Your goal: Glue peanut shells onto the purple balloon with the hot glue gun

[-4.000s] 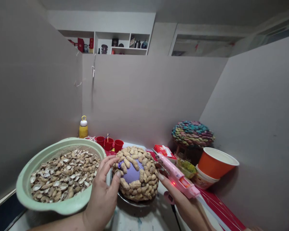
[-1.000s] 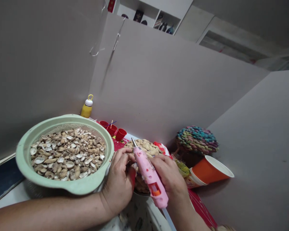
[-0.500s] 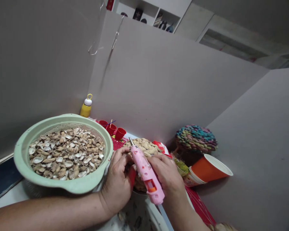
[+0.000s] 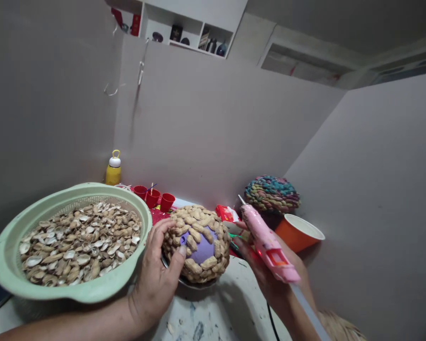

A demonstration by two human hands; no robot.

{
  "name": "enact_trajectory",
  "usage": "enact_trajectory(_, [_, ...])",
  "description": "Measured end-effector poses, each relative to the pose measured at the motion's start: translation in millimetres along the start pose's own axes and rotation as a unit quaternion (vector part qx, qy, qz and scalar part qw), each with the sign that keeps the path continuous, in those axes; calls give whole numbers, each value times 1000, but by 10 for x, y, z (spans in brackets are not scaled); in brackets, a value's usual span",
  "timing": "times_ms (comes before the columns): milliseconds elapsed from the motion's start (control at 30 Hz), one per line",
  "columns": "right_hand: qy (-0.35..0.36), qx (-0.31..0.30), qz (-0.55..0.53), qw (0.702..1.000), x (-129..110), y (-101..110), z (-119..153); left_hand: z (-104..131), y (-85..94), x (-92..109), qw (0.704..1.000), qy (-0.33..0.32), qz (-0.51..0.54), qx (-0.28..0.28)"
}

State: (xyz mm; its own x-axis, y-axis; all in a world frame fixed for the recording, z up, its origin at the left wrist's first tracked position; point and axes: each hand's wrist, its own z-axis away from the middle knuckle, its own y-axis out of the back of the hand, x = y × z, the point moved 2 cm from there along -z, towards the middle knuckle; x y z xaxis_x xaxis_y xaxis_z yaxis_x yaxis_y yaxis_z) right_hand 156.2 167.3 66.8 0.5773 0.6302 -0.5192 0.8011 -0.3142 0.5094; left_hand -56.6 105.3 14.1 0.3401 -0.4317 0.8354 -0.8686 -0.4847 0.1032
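A purple balloon is covered with glued peanut shells, and a bare purple patch with its knot faces me. It rests in a dark shallow dish on the table. My left hand grips its left side, the thumb near the knot and the fingers over the shells. To the right, my right hand is wrapped round a pink hot glue gun, apart from the balloon. The gun's metal nozzle points up and left, and a translucent glue stick sticks out of its back.
A green colander full of peanut shells stands at left. Behind are a yellow bottle, red cups and a red packet. A colourful shell-covered ball and an orange paper cup stand at right. A black cord hangs below.
My right hand has carried the glue gun right, away from the balloon, uncovering its purple patch. My left hand has shifted left and down in view, still at the balloon. The camera view has turned.
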Motion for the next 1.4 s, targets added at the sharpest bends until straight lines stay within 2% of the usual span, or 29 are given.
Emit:
enact_trajectory(200, [-75, -43, -126, 988, 25, -40, -42, 34, 12, 32, 996, 54, 62, -20])
enact_trajectory(333, [-98, -48, -141, 984, 47, -60, -39, 104, 88, 115, 997, -2, 77, -17])
enact_trajectory(433, [-81, -58, -150, 984, 25, -83, -42, 83, 89, 163, 998, -26, 56, -15])
enact_trajectory(567, [-56, -41, -173, 982, 16, -121, -41, -36, 23, 146, 999, 20, 26, -10])
enact_trajectory(733, [-32, -46, -183, 982, 11, -129, -30, -136, -25, 97, 997, 46, 25, -51])
enact_trajectory(933, [-27, -36, -185, 982, -5, -109, -18, -168, -40, 94, 995, 69, 26, -65])
enact_trajectory(1400, [-11, -37, -178, 983, 8, -118, -25, -189, -50, 104, 994, 73, 16, -75])
